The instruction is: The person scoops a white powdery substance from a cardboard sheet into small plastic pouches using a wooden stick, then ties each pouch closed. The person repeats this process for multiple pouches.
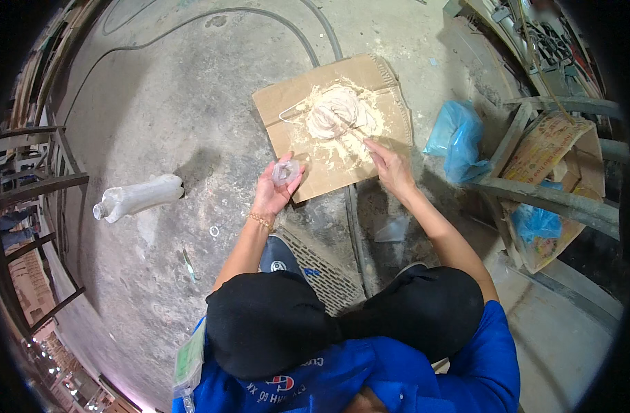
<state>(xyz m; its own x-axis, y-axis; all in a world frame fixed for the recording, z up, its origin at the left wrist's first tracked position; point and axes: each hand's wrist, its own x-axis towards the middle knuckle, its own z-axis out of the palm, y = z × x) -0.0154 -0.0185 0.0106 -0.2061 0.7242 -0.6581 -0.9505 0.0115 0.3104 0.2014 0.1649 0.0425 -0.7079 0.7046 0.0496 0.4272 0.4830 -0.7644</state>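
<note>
A flattened piece of brown cardboard (277, 103) lies on the floor in front of me. On it sits a pale, pinkish-cream mound of paste (332, 113), ringed by loose yellowish powder (373, 120). My left hand (277, 189), at the cardboard's near left corner, is closed round a small clear plastic cup (285, 172); its contents cannot be made out. With the fingers of my right hand (392, 171) pinched together, I hold a thin stick (357, 134) whose far end reaches the mound's near right edge. A white string-like loop (284, 115) lies left of the mound.
A whitish plastic bottle (143, 196) lies on its side at left. Blue plastic bags (459, 141) rest at right, beside a metal frame (556, 196) and a printed cardboard box (552, 151). Dark hoses (260, 12) run across the floor; a perforated plate (322, 272) is below me.
</note>
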